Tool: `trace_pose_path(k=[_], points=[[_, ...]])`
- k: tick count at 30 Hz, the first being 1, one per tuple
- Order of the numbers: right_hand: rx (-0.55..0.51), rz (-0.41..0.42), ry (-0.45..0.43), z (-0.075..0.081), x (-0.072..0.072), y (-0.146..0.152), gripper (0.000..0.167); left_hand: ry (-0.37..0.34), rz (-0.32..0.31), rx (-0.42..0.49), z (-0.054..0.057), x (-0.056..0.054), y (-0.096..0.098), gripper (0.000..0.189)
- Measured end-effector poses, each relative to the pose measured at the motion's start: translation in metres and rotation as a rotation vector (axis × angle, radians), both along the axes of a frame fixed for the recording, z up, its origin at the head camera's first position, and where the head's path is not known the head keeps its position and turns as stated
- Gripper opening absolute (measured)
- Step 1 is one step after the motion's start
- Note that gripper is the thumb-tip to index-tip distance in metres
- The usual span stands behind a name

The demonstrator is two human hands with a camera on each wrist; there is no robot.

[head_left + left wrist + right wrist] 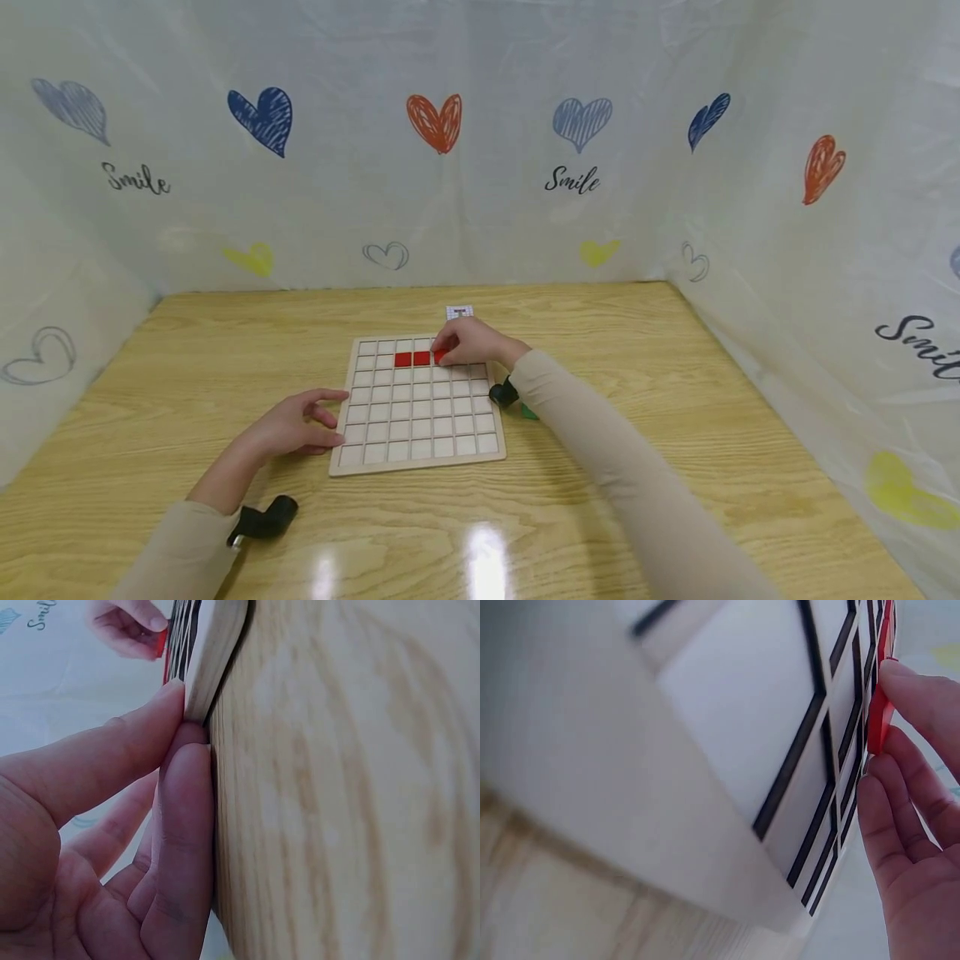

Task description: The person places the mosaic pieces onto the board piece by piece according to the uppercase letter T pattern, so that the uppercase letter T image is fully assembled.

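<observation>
A square wooden grid board [417, 467] with pale cells lies on the table. In its second row from the back, two red square tiles [403, 359] sit side by side. My right hand [474, 342] reaches over that row and pinches a third red tile [880, 720] between thumb and fingers. That tile stands tilted at the cell right of the other two, partly covered by the fingers. At the board's left edge, my left hand [296, 425] rests with thumb and index finger spread apart, fingertips against the rim [204, 667].
Behind the board lies a small printed card [459, 311], partly hidden by the right hand. A green piece [530, 412] shows beside the right sleeve. Both wrists carry black cameras [270, 517]. White curtains [495, 217] with hearts enclose the wooden table [645, 367].
</observation>
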State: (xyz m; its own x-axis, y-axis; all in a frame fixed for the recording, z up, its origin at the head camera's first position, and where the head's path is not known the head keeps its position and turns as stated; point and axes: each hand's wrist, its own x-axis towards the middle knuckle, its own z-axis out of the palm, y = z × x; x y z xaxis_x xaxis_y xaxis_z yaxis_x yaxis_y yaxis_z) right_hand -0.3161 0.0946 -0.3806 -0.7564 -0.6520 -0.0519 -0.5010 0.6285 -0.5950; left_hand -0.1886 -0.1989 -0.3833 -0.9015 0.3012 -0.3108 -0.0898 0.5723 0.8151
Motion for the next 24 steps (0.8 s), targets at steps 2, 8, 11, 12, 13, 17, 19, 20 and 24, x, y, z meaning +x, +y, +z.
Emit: trace_pose_path(k=[2,8,11,12,13,17,19,20,24], points=[[0.011,0.003,0.0,-0.001,-0.0014,-0.0014,0.021,-0.002,0.0,0.003,0.0,0.0,-0.0001,0.07],[0.036,-0.011,-0.009,-0.0018,-0.0052,-0.005,0.021,-0.006,0.007,0.013,0.0004,0.0003,0.0,0.069],[0.039,-0.021,-0.018,0.0001,-0.0054,-0.0065,0.022,-0.009,0.011,0.012,0.0009,0.0006,0.0004,0.069],[0.039,-0.022,-0.02,0.0007,-0.0053,-0.0069,0.022,-0.01,0.012,0.013,0.0012,0.0007,0.0005,0.069],[0.041,-0.02,-0.022,0.0011,-0.0053,-0.0073,0.022,-0.011,0.013,0.013,0.0014,0.0008,0.0007,0.069],[0.052,-0.015,-0.022,0.001,-0.0055,-0.0079,0.022,-0.011,0.012,0.016,0.0026,0.0014,0.0013,0.069],[0.055,-0.011,-0.019,0.0007,-0.0057,-0.0079,0.022,-0.012,0.014,0.017,0.0026,0.0013,0.0014,0.069],[0.058,-0.009,-0.015,0.0005,-0.0056,-0.0077,0.022,-0.011,0.014,0.016,0.0025,0.0012,0.0014,0.069],[0.062,0.007,0.0,0.0006,-0.0048,-0.0067,0.024,-0.012,0.016,0.013,0.0012,0.0002,0.0011,0.069]])
